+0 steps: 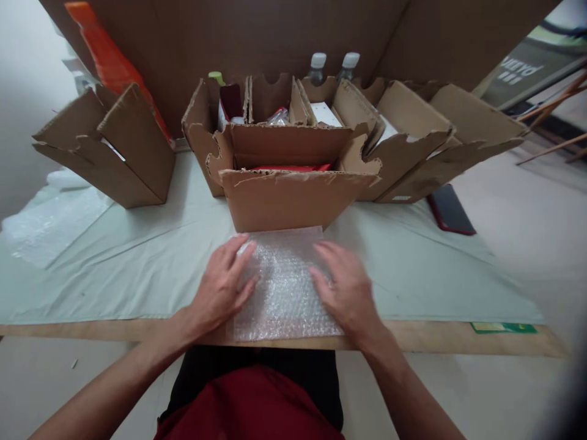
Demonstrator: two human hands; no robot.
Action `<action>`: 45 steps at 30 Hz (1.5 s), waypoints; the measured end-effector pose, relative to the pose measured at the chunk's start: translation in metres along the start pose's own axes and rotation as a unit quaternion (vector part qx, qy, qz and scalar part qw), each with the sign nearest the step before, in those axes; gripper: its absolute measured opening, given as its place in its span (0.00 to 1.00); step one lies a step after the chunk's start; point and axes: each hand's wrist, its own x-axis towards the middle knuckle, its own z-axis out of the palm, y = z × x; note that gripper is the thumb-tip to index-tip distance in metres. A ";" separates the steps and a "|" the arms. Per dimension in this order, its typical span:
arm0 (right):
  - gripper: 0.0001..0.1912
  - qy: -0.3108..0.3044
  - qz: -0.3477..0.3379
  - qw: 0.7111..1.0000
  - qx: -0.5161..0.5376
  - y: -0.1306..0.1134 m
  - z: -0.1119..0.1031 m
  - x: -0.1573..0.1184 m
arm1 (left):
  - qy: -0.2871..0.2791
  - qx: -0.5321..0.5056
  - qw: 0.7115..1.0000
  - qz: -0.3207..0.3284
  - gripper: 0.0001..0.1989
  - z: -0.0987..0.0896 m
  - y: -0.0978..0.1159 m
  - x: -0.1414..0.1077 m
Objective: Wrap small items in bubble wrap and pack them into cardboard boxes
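A flat sheet of clear bubble wrap (pixel 287 287) lies on the table in front of me, its near edge by the table's front edge. My left hand (pixel 227 278) is over its left side, fingers apart and curved. On the opposite side my right hand (pixel 342 281) is also open, its fingertips over the right part of the sheet. Neither hand grips anything. Just behind the wrap stands a cardboard box (pixel 288 205) with something red inside.
Several open cardboard bins line the back, including a left box (pixel 132 153). More bubble wrap (pixel 55 220) lies at far left. A dark phone (pixel 452 209) rests at right. Two white-capped bottles (pixel 317 61) and an orange object (pixel 110 58) stand behind the bins.
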 end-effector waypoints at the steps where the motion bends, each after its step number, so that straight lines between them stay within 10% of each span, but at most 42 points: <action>1: 0.22 -0.045 -0.038 0.998 0.003 -0.008 0.008 0.007 | -0.030 -0.005 0.999 0.023 0.29 0.008 0.005 0.002; 6: 0.27 -0.205 -0.100 0.973 -0.024 -0.014 0.042 0.022 | -0.171 0.036 0.983 0.048 0.35 0.035 0.003 0.005; 14: 0.27 -0.110 -0.010 0.988 -0.112 0.046 0.003 -0.035 | -0.194 0.027 0.980 0.030 0.34 0.015 -0.013 -0.007; 23: 0.23 -0.152 -0.084 0.983 -0.058 -0.014 0.021 -0.028 | -0.216 0.006 0.971 0.098 0.34 0.013 0.015 -0.017; 29: 0.28 -0.146 -0.068 0.985 -0.067 0.016 -0.017 -0.076 | -0.216 0.029 0.972 0.083 0.33 -0.018 -0.017 -0.055; 34: 0.38 -0.145 -0.101 0.984 -0.030 0.021 -0.042 -0.103 | -0.208 -0.003 0.972 0.111 0.39 -0.033 -0.001 -0.070; 45: 0.15 -0.174 -0.109 0.978 0.017 0.008 -0.046 -0.092 | -0.204 -0.016 0.973 0.112 0.34 -0.026 0.015 -0.074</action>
